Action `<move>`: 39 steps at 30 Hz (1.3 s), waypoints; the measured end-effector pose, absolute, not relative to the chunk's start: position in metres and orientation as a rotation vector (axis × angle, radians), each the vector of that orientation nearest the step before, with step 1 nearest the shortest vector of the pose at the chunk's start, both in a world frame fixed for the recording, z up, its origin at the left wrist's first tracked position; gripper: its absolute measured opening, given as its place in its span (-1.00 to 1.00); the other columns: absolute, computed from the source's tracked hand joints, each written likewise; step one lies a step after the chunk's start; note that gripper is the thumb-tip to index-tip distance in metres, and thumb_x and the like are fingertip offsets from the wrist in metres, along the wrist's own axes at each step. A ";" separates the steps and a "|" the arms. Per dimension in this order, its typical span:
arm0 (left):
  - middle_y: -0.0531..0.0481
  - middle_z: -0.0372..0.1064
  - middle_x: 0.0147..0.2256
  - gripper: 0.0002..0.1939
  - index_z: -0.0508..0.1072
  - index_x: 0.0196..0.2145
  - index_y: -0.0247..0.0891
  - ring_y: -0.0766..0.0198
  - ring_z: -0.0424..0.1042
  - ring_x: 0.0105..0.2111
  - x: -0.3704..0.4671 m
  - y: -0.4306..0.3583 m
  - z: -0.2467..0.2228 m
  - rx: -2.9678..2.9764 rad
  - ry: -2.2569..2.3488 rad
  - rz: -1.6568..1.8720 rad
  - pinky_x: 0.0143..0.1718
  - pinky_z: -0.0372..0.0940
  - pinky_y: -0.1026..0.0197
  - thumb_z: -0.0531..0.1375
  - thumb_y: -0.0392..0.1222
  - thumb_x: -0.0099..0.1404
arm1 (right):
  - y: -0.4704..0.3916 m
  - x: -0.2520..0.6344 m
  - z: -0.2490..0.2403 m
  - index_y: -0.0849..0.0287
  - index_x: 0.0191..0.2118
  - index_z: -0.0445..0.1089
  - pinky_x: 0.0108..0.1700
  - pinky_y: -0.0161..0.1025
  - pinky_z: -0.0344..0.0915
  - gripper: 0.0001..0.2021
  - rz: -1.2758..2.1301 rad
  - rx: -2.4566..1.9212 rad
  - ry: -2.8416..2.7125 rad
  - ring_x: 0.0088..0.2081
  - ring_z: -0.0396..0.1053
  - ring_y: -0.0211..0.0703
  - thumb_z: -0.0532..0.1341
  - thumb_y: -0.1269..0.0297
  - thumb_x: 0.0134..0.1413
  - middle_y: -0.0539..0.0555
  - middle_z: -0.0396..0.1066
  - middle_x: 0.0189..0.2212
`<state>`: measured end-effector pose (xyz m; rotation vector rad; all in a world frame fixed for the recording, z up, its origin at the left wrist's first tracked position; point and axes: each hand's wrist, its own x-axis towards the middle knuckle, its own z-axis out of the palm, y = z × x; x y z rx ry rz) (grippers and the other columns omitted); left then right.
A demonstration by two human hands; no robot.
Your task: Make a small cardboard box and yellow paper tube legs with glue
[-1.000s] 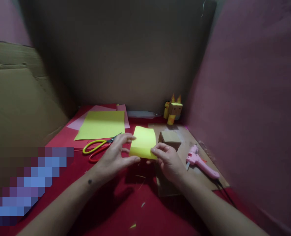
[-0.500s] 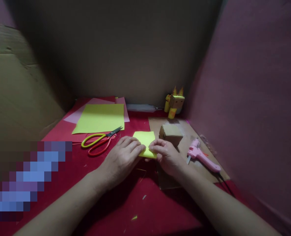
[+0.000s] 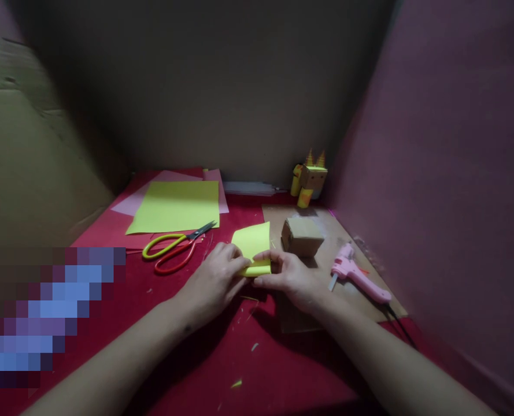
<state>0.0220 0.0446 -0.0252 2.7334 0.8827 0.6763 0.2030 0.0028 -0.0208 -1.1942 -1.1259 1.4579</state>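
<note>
A small piece of yellow paper (image 3: 252, 242) is held between both hands, its near edge curled over into a roll and its far part standing up. My left hand (image 3: 219, 274) pinches the left end of the curl. On the right end, my right hand (image 3: 287, 277) grips it between thumb and fingers. Just beyond my right hand sits a small cardboard box (image 3: 304, 236). Scissors (image 3: 176, 248) with one yellow and one red handle lie beyond my left hand, blades partly apart.
A pink glue gun (image 3: 358, 274) rests on a cardboard sheet (image 3: 347, 312) at the right. Yellow sheet paper (image 3: 178, 205) tops pink and red sheets at back left. A cardboard figure with horns (image 3: 313, 180) stands at the back. Paper scraps (image 3: 237, 383) dot the red cloth.
The yellow paper lay nearly flat in my hands; now its near edge is rolled over and its far edge is raised. My right thumb has come round to the near side.
</note>
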 end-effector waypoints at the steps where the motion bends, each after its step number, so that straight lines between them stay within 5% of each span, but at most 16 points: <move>1: -0.13 0.26 -0.27 -0.87 0.43 -0.26 -0.30 0.13 0.22 -0.25 0.022 0.045 -0.025 2.711 0.893 0.652 -0.25 0.23 0.10 0.10 -0.23 0.32 | 0.002 0.203 -0.021 0.22 -0.25 0.39 -0.34 -0.28 0.29 -0.59 1.433 -1.214 -1.170 -0.47 0.38 -0.28 0.42 0.42 -0.37 -0.06 0.44 -0.49; 11: -0.06 0.34 -0.32 -0.88 0.33 -0.26 -0.24 0.16 0.31 -0.31 0.021 0.046 -0.022 2.501 1.036 0.585 -0.31 0.23 0.15 0.12 -0.17 0.26 | 0.003 0.202 -0.027 0.19 -0.30 0.41 -0.37 -0.25 0.30 -0.70 1.286 -1.210 -1.291 -0.43 0.41 -0.19 0.39 0.20 -0.20 0.00 0.45 -0.48; 19: -0.04 0.41 -0.28 -0.73 0.26 -0.18 -0.19 0.14 0.42 -0.30 0.023 0.045 -0.023 2.356 1.085 0.603 -0.31 0.28 0.16 0.18 -0.07 0.20 | -0.003 0.200 -0.022 0.17 -0.44 0.38 -0.41 -0.30 0.16 -0.87 0.778 -1.371 -1.612 -0.44 0.24 -0.25 0.29 0.23 -0.04 -0.03 0.31 -0.51; 28: -0.08 0.40 -0.25 -0.66 0.22 -0.13 -0.20 0.12 0.44 -0.28 0.024 0.045 -0.026 2.219 1.047 0.580 -0.26 0.31 0.11 0.16 -0.03 0.19 | -0.004 0.195 -0.022 0.16 -0.42 0.34 -0.50 -0.35 0.11 -0.99 0.853 -1.364 -1.509 -0.53 0.15 -0.31 0.18 0.36 -0.03 -0.09 0.22 -0.58; 39: 0.01 0.36 -0.32 -0.74 0.43 -0.31 -0.22 0.23 0.38 -0.34 0.021 0.046 -0.008 2.008 1.043 0.793 -0.31 0.28 0.20 0.13 0.03 0.25 | -0.004 0.202 -0.016 0.12 -0.40 0.31 -0.41 -0.25 0.33 -0.85 1.041 -1.152 -1.133 -0.47 0.41 -0.18 0.28 0.23 -0.06 -0.06 0.36 -0.53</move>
